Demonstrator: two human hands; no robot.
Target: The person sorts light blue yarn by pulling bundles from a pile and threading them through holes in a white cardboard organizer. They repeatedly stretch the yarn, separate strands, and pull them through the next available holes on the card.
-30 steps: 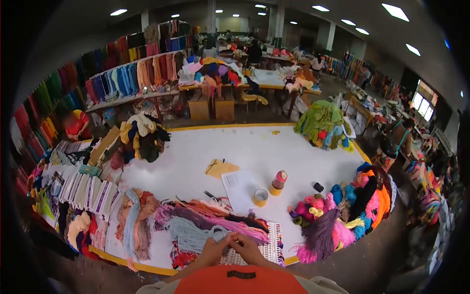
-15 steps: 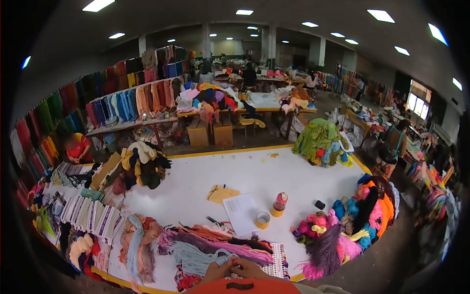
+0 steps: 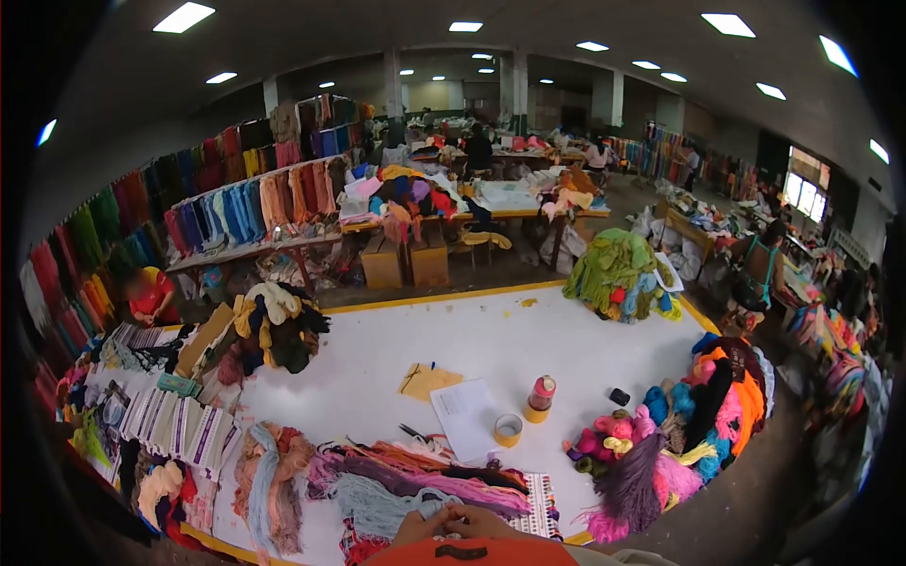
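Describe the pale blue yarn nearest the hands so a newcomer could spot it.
Find the yellow-edged white table. At its near side, by the left hand, lies the pale blue yarn, much lighter than the dark purple yarn just beyond it.

And it's a yarn workshop, a big one! Skeins (image 3: 241, 209), grouped by colour, hang in long rows past the white table's (image 3: 396, 344) far left corner; a green heap of yarn (image 3: 609, 267) crowds its far right corner, pale blue strands (image 3: 379, 500) lie along the near edge. More loaded worktables (image 3: 514, 196) stretch behind, people (image 3: 478, 148) dotted among them (and a person in red (image 3: 151, 297) over at far left), under rows of ceiling lights (image 3: 465, 26).
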